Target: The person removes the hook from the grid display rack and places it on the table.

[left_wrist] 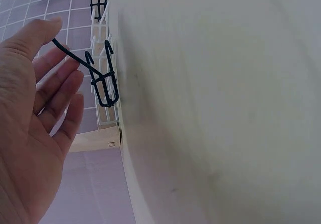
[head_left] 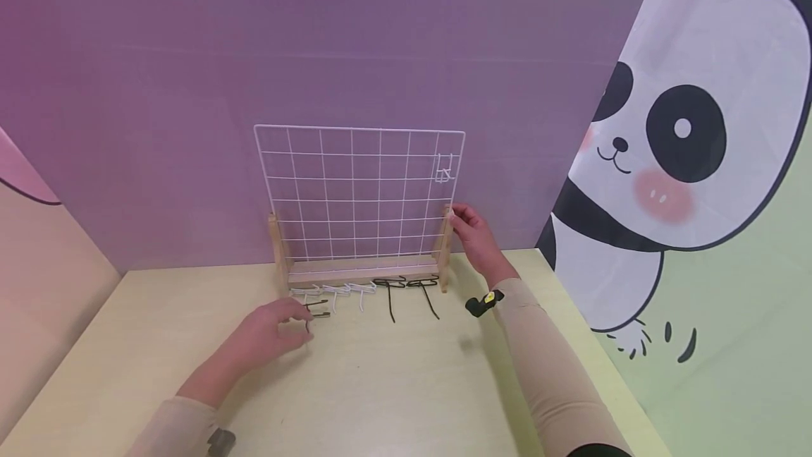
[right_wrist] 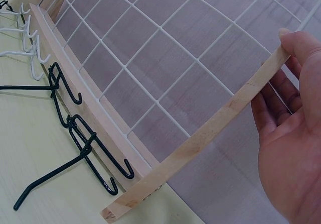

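My left hand [head_left: 269, 333] pinches the long prong of a black wire hook [left_wrist: 103, 78] between thumb and fingertips. The hook's double-loop end points away from the hand, near the left end of a row of hooks. My right hand [head_left: 477, 240] holds the top of the right upright [right_wrist: 200, 138] of a wooden stand, thumb on one side and fingers behind. A white wire grid panel [head_left: 358, 128] stands upright in that stand. One white hook [head_left: 443, 175] hangs at the panel's upper right.
Along the stand's wooden base [head_left: 361, 272] lie several white hooks [head_left: 336, 290] and, to their right, two black hooks [right_wrist: 90, 146] with prongs toward me. The pale tabletop [head_left: 393, 386] meets a purple backdrop [head_left: 355, 34] behind the stand. A panda-printed wall [head_left: 723, 231] is on the right.
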A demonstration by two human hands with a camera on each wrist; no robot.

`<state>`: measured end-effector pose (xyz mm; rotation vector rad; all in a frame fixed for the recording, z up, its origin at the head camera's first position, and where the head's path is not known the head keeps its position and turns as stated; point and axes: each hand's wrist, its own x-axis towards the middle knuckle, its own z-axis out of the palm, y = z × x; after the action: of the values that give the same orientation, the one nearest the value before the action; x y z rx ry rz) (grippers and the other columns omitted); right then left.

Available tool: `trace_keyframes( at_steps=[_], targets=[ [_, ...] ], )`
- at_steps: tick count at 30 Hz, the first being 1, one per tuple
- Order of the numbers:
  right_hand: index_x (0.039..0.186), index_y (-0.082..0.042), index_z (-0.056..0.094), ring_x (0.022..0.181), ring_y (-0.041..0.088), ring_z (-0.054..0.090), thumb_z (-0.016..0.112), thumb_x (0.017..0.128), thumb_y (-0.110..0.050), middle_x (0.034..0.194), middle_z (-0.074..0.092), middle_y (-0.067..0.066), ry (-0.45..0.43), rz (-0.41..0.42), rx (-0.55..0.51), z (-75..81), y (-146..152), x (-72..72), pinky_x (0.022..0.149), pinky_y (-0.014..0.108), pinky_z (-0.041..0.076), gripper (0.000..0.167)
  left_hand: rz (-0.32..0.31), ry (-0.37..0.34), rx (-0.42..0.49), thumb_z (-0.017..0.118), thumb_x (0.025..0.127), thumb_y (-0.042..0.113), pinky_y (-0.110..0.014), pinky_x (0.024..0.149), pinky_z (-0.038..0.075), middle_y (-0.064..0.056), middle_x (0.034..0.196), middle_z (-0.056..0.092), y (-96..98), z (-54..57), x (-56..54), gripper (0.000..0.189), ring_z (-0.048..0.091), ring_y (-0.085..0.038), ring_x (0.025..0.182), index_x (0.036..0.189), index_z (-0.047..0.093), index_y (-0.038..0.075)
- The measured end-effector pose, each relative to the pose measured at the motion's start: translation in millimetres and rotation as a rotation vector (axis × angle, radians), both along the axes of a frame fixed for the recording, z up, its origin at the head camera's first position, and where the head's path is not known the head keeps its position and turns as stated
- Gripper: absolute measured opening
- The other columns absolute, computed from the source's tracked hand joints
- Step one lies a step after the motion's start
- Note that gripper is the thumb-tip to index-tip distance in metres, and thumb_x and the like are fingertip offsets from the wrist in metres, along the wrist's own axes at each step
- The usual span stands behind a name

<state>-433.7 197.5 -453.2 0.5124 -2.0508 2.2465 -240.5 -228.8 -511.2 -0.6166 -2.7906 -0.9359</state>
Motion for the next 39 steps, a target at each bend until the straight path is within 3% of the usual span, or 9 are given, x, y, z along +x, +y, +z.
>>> trace_keyframes(
  at_steps=[7,18,29,39],
  targets=[
    [0.142,0.01,0.057,0.116,0.012,0.062,0.06,0.113,-0.008,0.12,0.068,-0.001,-0.002,-0.003,0.005,-2.2,0.8,-1.8,0.126,0.044,0.042,0.035,-0.019,-0.009,-0.028,0.086,0.097,0.025,-0.058,0.101,0.06,0.0,0.125,0.072,-0.1,-0.5,1.5,0.028,0.072,-0.031,0.116,0.12,0.079,0.013],
    [0.143,0.01,0.058,0.116,0.014,0.063,0.062,0.113,-0.01,0.124,0.067,0.003,0.008,0.006,0.011,-2.7,1.0,-1.8,0.126,0.044,0.042,0.036,-0.041,-0.001,-0.057,0.089,0.094,0.028,-0.054,0.103,0.06,0.004,0.127,0.069,-1.0,-6.0,0.7,0.028,0.07,-0.024,0.115,0.118,0.078,0.017],
    [0.142,0.008,0.059,0.119,0.015,0.063,0.063,0.113,-0.012,0.128,0.068,0.006,0.009,0.004,0.006,-4.3,0.6,-4.2,0.127,0.044,0.042,0.035,-0.071,0.018,-0.1,0.094,0.089,0.024,-0.053,0.108,0.058,0.004,0.124,0.066,1.9,-9.8,-0.6,0.03,0.068,-0.025,0.117,0.114,0.079,0.016],
    [0.141,0.009,0.058,0.115,0.012,0.062,0.06,0.114,-0.008,0.117,0.068,-0.004,0.003,-0.013,-0.004,-3.4,-0.5,-2.9,0.126,0.044,0.043,0.032,-0.119,0.077,-0.104,0.096,0.086,0.019,-0.052,0.104,0.06,0.003,0.12,0.066,4.0,-12.5,-1.1,0.031,0.069,-0.026,0.114,0.111,0.079,0.015]
  ],
)
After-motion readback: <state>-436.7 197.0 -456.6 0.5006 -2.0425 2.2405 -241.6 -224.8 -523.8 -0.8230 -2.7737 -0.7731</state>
